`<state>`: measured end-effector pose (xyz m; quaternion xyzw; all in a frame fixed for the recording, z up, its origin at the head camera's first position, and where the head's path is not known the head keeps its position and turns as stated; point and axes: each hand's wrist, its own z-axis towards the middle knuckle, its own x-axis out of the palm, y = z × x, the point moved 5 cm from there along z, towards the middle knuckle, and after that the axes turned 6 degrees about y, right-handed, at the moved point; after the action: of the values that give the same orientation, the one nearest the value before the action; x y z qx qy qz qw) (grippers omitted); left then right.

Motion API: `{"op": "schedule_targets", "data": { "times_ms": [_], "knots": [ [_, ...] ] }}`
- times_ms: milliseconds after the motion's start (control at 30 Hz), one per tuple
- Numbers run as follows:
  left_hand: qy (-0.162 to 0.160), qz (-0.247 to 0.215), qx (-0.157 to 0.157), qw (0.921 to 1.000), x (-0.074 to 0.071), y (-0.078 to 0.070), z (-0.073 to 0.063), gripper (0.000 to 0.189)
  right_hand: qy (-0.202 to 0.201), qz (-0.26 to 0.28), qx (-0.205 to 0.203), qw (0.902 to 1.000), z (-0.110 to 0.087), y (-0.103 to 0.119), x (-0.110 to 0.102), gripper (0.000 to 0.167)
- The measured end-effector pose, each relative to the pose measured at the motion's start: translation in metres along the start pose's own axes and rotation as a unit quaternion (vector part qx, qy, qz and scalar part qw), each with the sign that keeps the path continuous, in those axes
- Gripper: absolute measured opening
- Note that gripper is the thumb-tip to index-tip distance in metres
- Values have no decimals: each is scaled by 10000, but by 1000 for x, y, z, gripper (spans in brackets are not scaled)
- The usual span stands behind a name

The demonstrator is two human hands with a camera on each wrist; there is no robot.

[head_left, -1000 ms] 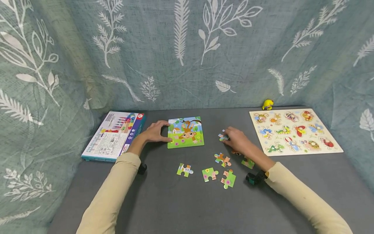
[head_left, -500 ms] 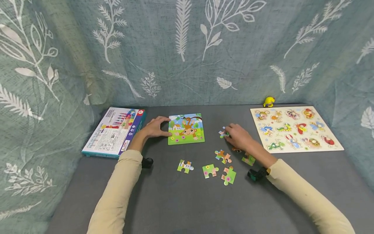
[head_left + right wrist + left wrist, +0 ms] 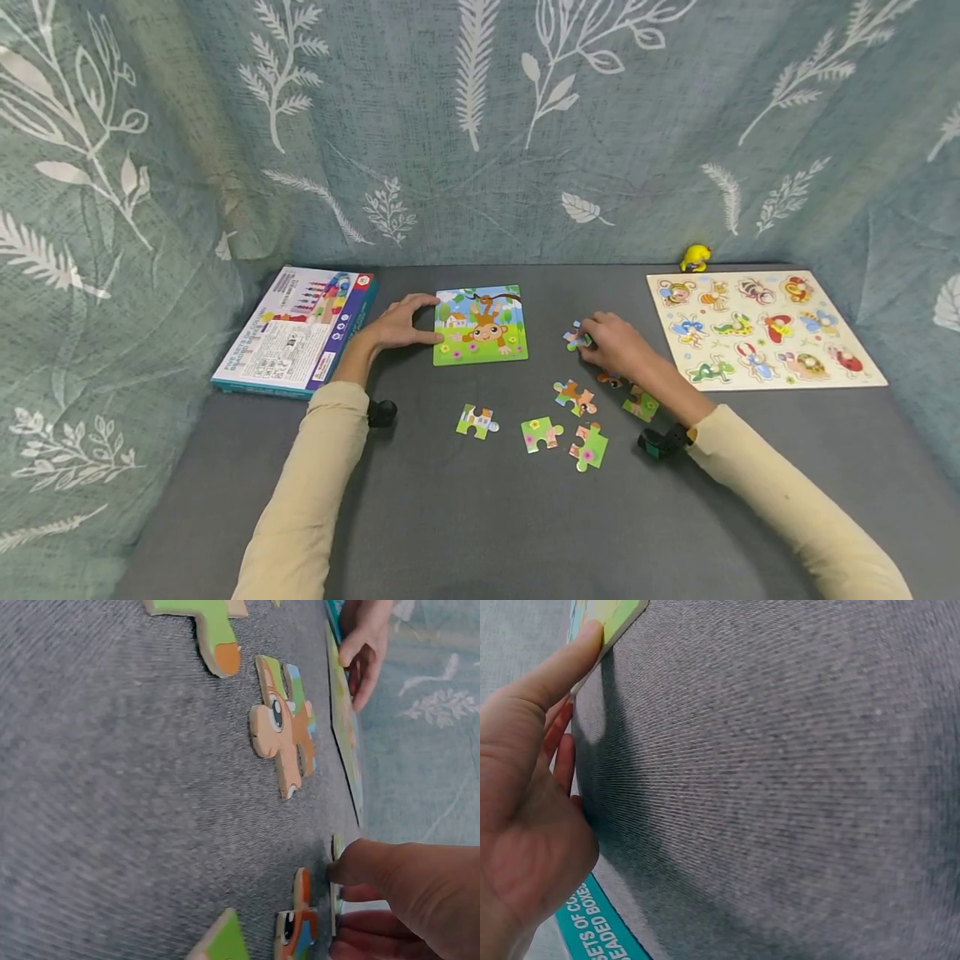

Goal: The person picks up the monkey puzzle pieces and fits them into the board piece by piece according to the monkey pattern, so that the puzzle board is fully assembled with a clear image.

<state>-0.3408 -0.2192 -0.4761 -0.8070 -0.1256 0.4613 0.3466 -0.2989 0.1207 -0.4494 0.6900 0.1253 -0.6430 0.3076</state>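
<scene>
A square monkey picture board point(image 3: 481, 326) lies toward the back of the table. My left hand point(image 3: 397, 322) rests at its left side, index finger at the upper corner and thumb at the lower one. In the left wrist view the straight thumb point(image 3: 566, 664) touches the board's edge. To the right, my right hand point(image 3: 617, 346) pinches a blue-and-green jigsaw piece point(image 3: 574, 336) between thumb and fingers, which cover part of it. Nearer me lie loose jigsaw pieces: a brown one point(image 3: 575, 397), a house one point(image 3: 477, 422), and green ones point(image 3: 542, 434). Another green piece point(image 3: 641, 403) lies beneath the right forearm.
A flat cardboard box point(image 3: 296, 329) stands at the left, close to my left forearm. At the right lies a wooden insect puzzle board point(image 3: 767, 331), with a small yellow toy point(image 3: 695, 257) behind it. A patterned curtain point(image 3: 420, 125) hangs along the table's back edge.
The whole head view has shifted slightly upward. The right fingers have shifted a little on the jigsaw piece. My left hand stays at the monkey board's left edge.
</scene>
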Motion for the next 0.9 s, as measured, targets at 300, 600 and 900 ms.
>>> {"op": "schedule_targets", "data": {
  "times_ms": [300, 600, 900],
  "knots": [
    [12, -172, -232, 9996, 1, -9, -7, 73, 138, -59, -97, 9998, 2, 2, -3, 15],
    [325, -188, -366, 9986, -3, -15, -4, 68, 42, -109, -177, 9998, 1, 1, -2, 15],
    [237, -260, -405, 9986, -4, -11, -1, 66, -75, -188, -199, 9996, 0, 2, 0, 14]
  ]
}}
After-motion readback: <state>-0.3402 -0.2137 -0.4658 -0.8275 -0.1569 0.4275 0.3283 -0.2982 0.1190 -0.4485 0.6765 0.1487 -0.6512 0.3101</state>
